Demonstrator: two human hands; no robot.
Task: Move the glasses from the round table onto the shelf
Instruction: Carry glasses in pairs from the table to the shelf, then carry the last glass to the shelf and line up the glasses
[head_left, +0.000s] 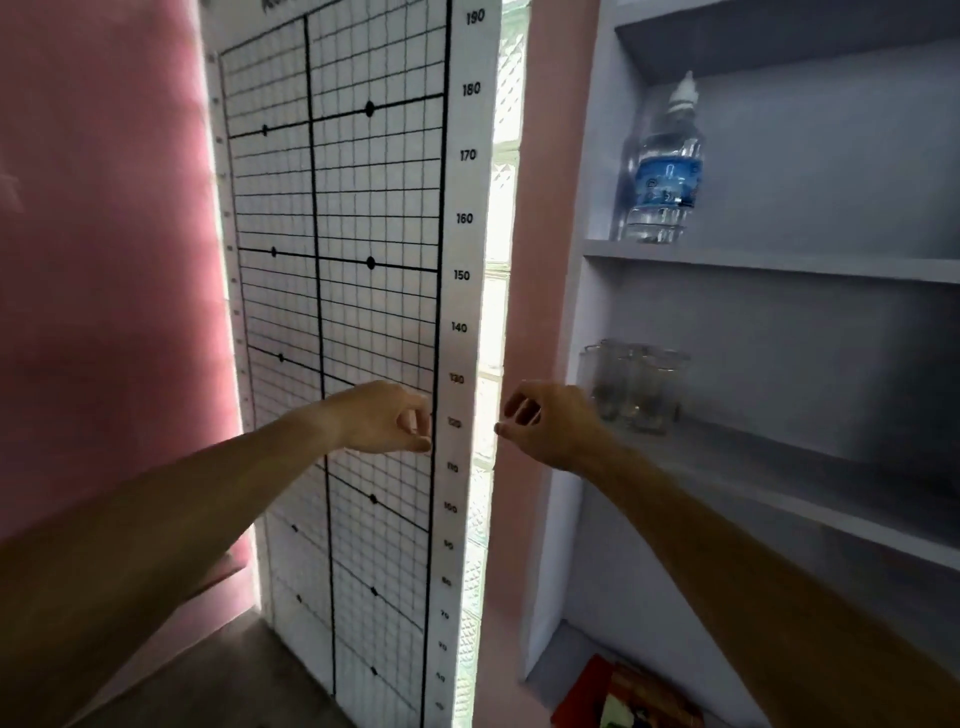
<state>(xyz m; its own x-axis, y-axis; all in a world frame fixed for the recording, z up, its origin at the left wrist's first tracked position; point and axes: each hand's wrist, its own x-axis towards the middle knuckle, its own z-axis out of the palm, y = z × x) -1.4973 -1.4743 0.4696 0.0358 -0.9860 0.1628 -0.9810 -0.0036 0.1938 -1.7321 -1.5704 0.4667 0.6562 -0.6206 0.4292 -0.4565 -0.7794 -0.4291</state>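
The head camera is looking forward from the person's head, close to a grid chart (337, 312) dead ahead, and taking in the shelf (779, 262) at an angle on the right.

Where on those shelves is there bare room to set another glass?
The middle shelf is bare to the right of the glasses, which crowd its left end by the side wall. The upper shelf is free right of the water bottle at its left end. Both hands, left hand and right hand, hold nothing.
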